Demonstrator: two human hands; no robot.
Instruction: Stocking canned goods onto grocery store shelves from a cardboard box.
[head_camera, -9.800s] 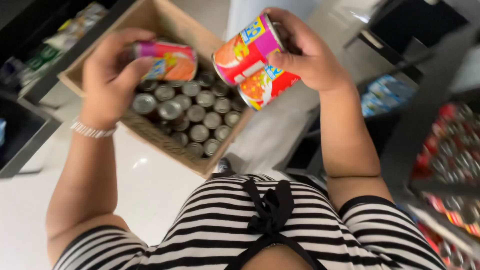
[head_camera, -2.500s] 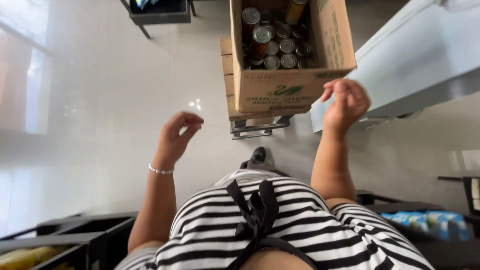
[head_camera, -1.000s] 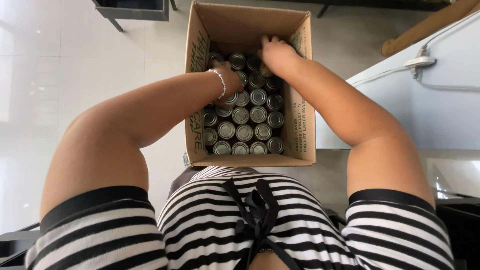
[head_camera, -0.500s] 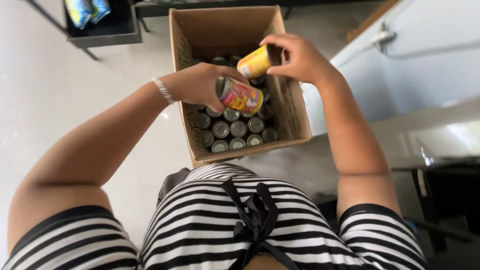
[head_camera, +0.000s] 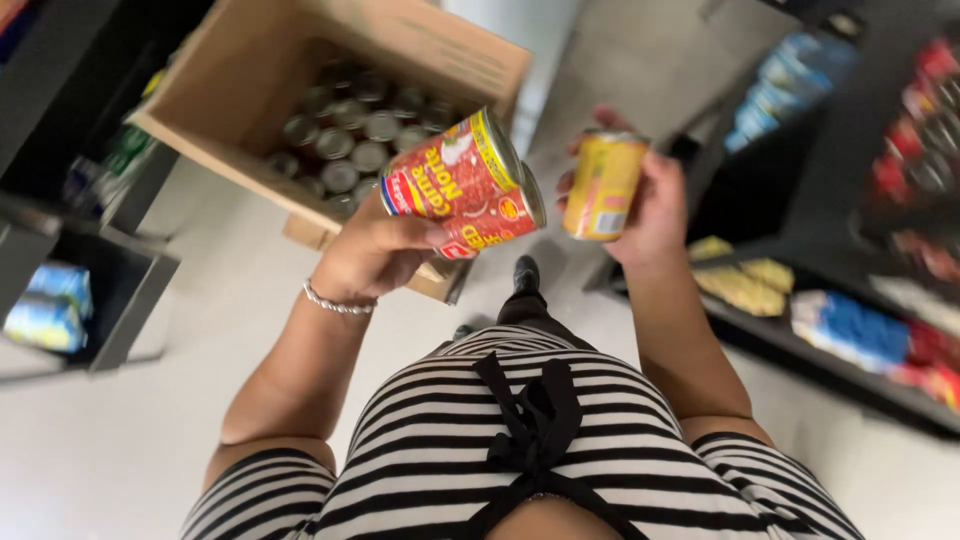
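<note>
While my left hand (head_camera: 375, 255) grips two red cans (head_camera: 468, 185) and my right hand (head_camera: 650, 210) clasps a yellow can (head_camera: 603, 185), I'm mid-carry from the carton (head_camera: 230, 90); shelving them needs aim.

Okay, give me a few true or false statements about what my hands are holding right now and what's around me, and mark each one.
1. The left hand holds red cans. True.
2. The right hand is empty. False: it grips a yellow can.
3. The cardboard box holds no cans. False: many can tops show inside.
4. A bracelet sits on the left wrist. True.
5. The yellow can rests on the floor. False: it is held up in the air.
</note>
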